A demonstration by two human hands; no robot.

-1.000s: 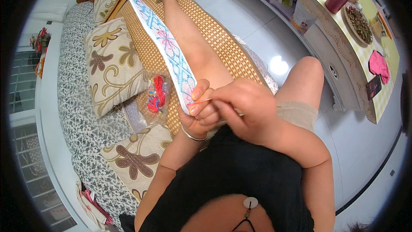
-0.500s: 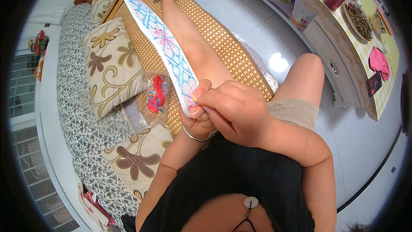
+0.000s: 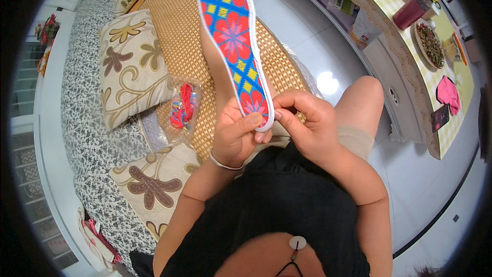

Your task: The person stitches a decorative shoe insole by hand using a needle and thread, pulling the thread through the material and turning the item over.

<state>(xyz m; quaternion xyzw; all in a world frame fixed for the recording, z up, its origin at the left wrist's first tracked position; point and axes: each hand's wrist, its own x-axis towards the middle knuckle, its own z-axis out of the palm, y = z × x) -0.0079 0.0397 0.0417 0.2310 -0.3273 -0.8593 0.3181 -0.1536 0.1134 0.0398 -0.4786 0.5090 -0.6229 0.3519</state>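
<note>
An embroidered insole (image 3: 231,39) with red flowers, yellow blocks and a blue ground, edged in white, tilts up over my outstretched leg. My left hand (image 3: 233,136) grips its narrow lower end, thumb on the patterned face and fingers behind. Against the right edge of that end, my right hand (image 3: 312,126) is closed in a pinch between thumb and forefinger. Whatever sits between those fingertips is too small to make out. To the left lies a clear plastic bag (image 3: 196,115) holding red and multicoloured embroidery thread (image 3: 185,100).
Flower-patterned cushions (image 3: 133,72) lie left of the woven mat (image 3: 171,16) on the seat. At the right stands a table with a checked cloth (image 3: 453,123), bearing a dark red flask (image 3: 411,11), a plate of food (image 3: 429,46), a pink cloth (image 3: 448,95) and a phone (image 3: 439,118).
The insole has turned over from its paler blue-and-pink side to the bright red-and-blue side, and swung rightward. My right hand has moved off the left one to the insole's right edge.
</note>
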